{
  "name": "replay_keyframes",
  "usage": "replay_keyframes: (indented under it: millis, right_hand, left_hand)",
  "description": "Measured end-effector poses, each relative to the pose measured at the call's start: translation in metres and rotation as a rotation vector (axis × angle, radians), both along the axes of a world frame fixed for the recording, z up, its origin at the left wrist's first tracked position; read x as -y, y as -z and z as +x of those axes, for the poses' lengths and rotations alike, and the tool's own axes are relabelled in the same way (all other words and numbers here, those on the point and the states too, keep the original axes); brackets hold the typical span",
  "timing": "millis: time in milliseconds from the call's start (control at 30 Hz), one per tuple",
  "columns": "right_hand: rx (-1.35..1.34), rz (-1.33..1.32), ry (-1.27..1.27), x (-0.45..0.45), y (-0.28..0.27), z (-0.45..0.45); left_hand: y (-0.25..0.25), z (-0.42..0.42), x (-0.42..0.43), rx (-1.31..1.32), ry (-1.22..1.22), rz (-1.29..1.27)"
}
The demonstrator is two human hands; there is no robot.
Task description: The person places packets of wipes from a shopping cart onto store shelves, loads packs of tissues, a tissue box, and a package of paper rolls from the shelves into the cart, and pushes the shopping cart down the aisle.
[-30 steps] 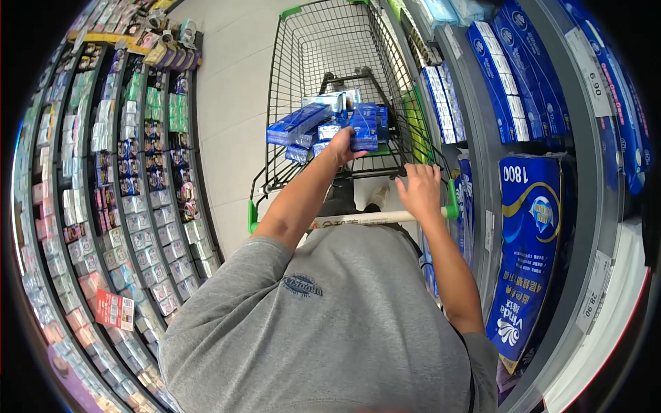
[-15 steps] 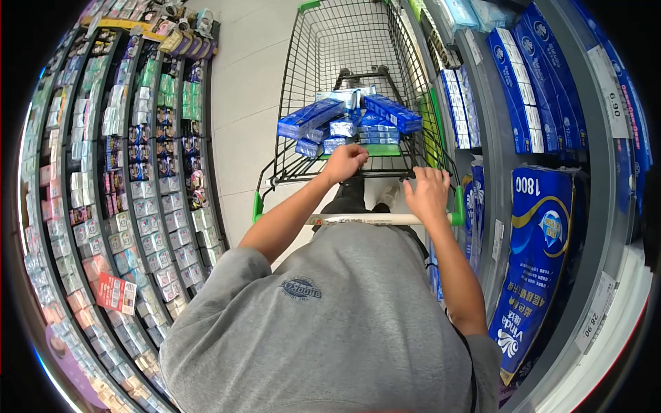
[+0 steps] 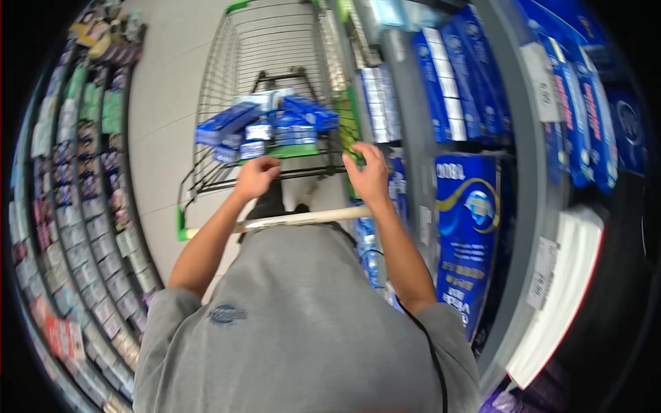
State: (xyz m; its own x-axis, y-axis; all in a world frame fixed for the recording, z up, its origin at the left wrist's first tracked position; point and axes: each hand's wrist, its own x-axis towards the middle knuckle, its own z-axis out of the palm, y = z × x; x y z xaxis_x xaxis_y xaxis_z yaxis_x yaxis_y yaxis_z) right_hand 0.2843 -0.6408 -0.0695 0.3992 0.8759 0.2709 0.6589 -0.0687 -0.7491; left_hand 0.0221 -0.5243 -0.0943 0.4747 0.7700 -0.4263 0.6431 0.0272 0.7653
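Observation:
In the head view, my left hand (image 3: 257,177) hovers over the near end of the shopping cart (image 3: 205,96), fingers curled in, nothing visible in them. My right hand (image 3: 367,172) is held above the cart's near right corner, thumb and fingers apart and nothing in it. Both hands are beyond the pale handle bar (image 3: 296,219), which runs close to my grey shirt. Blue packs of tissues (image 3: 231,122) lie heaped in the cart's near part, with another long blue pack (image 3: 310,112) tilted on the right. A green panel (image 3: 292,150) shows below them.
Shelves on the right carry a large blue tissue pack (image 3: 468,213), upright blue packs (image 3: 441,86) and price tags (image 3: 542,272). The left shelf (image 3: 89,227) holds rows of small packets and a red-and-white sign (image 3: 64,337). Tiled floor (image 3: 165,89) runs between that shelf and the cart.
The view has swung to the right, so the cart and both shelves appear further left. My right hand's thumb and fingers now stand further apart. The left hand stays curled.

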Motion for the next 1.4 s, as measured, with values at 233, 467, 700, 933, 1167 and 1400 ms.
replay_keyframes:
  millis: [233, 467, 700, 933, 1167, 1400]
  right_hand:
    - [0.544, 0.016, 0.506, -0.038, -0.062, 0.104]
    - [0.574, -0.576, 0.651, -0.051, -0.079, 0.119]
    - [0.651, -0.518, 0.713, -0.048, -0.064, 0.136]
    - [0.621, -0.574, 0.600, -0.045, -0.069, 0.137]
    - [0.365, -0.559, 0.615, -0.048, -0.075, 0.146]
    - [0.260, -0.255, 0.675, -0.044, -0.132, 0.112]
  left_hand:
    - [0.017, -0.008, 0.001, 0.073, -0.076, 0.012]
    - [0.015, -0.007, 0.002, 0.092, -0.095, 0.026]
    - [0.016, -0.009, 0.003, 0.064, -0.076, 0.038]
    - [0.018, -0.009, 0.003, 0.072, -0.081, 0.030]
    - [0.019, -0.011, 0.003, 0.110, -0.068, 0.084]
    - [0.015, -0.010, 0.000, 0.043, -0.065, 0.038]
